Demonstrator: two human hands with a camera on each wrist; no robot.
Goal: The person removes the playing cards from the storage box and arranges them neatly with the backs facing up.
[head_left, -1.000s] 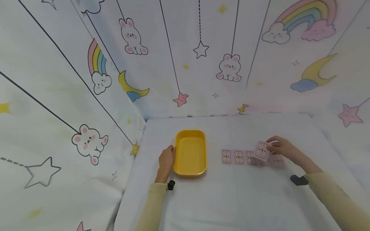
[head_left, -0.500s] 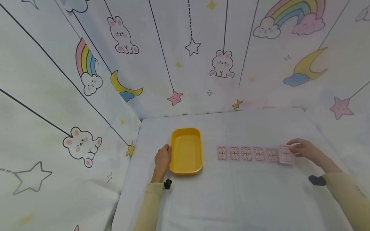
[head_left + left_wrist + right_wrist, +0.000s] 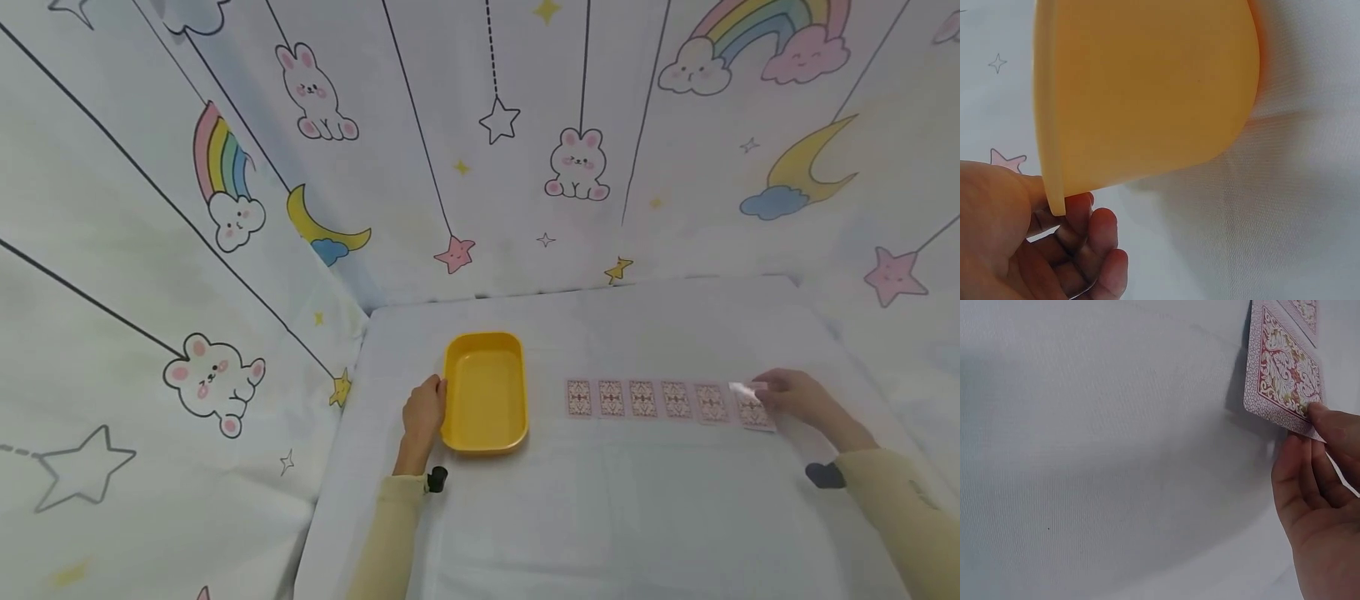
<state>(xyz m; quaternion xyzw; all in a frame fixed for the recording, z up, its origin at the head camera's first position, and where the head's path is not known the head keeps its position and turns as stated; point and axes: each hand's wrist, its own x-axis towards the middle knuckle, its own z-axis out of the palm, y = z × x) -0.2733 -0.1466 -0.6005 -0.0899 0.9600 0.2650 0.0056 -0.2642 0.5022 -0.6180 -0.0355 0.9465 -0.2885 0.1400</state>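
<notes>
A yellow rectangular tray [image 3: 485, 400] stands left of the middle on the white surface. My left hand [image 3: 425, 408] pinches its left rim; close up in the left wrist view, the thumb and fingers are on the rim of the tray [image 3: 1147, 94]. At the right end of a row of playing cards, my right hand [image 3: 806, 402] pinches the last playing card [image 3: 753, 415]. In the right wrist view, the thumb is on the patterned back of that playing card [image 3: 1282, 372] and fingers are under its edge. This card looks slightly tilted, with a glare on its upper part in the head view.
Several more patterned playing cards [image 3: 643, 399] lie in a line between the tray and my right hand, backs up. A white cloth [image 3: 600, 508] covers the surface. Behind it rises a fabric wall [image 3: 525, 200] printed with rabbits, stars and rainbows.
My right hand has moved right along the row, from a raised card near the fifth position to the end card. My left hand stays on the tray's rim. The head view has shifted slightly.
</notes>
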